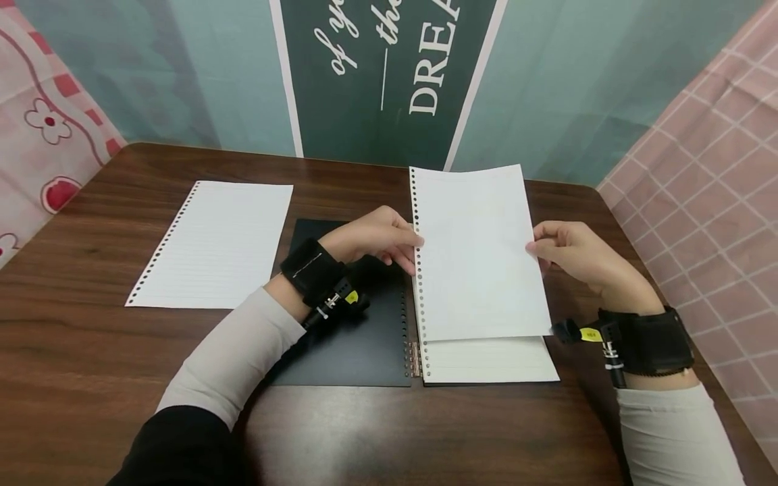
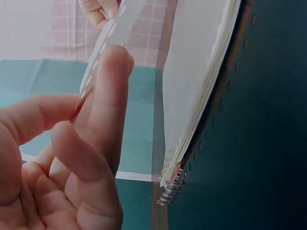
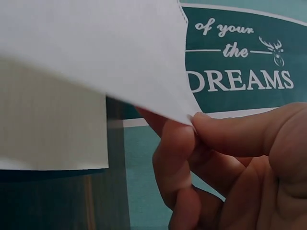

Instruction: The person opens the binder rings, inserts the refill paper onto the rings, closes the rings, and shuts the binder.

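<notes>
A loose sheet of white paper [image 1: 480, 256], punched along its left edge, hangs above an opened ring binder. My left hand [image 1: 379, 236] pinches the punched edge between thumb and fingers. On the opposite edge, my right hand [image 1: 571, 253] grips the paper with thumb and bent forefinger, which the right wrist view shows closely. Under the raised sheet lies the binder's stack of lined pages [image 1: 492, 364]. Its dark cover [image 1: 358, 351] is spread flat to the left, partly beneath my left forearm. Metal rings [image 2: 170, 189] show at the spine's end in the left wrist view.
Another punched, lined sheet [image 1: 213, 246] lies on the wooden table [image 1: 79, 337] to the left, its right edge close to the cover. A teal cloth with white lettering [image 1: 389, 81] hangs behind the table. Pink checked cloth [image 1: 717, 223] borders the right side.
</notes>
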`<state>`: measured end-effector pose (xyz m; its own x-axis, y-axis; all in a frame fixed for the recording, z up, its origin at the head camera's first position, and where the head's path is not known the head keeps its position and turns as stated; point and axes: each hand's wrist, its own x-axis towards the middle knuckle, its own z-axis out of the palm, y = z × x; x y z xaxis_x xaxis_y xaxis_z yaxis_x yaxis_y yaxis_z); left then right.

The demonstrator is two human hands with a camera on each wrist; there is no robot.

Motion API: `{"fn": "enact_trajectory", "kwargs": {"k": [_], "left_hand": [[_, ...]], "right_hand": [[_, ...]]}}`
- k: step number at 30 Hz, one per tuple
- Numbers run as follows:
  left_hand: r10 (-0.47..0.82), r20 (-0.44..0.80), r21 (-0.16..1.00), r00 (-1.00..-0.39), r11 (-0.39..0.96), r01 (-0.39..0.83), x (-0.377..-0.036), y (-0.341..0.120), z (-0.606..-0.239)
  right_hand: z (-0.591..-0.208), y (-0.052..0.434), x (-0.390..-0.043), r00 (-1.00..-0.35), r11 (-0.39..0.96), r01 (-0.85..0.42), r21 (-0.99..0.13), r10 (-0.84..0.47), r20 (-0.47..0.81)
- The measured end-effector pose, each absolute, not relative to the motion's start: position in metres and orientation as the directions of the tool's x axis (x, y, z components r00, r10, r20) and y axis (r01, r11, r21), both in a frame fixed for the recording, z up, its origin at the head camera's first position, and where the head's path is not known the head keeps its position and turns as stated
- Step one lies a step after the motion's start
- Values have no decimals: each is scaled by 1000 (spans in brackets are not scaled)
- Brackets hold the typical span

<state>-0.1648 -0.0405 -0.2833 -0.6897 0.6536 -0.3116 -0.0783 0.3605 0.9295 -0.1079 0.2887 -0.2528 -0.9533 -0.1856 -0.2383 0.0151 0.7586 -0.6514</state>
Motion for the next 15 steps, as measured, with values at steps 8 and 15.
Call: {"fn": "enact_trajectory", "kwargs": {"k": [8,15], "left_hand": [[692,-322,935,-647,339,-104,-156,-45,-289],[720,-307,941,-622,327,-86,-152,-45,-286]], "right_hand": [[-261,286,-99,-953,743,29,-669,-183,-244],[-266,288,-89,-951,760,19,-650,-187,-246]]}}
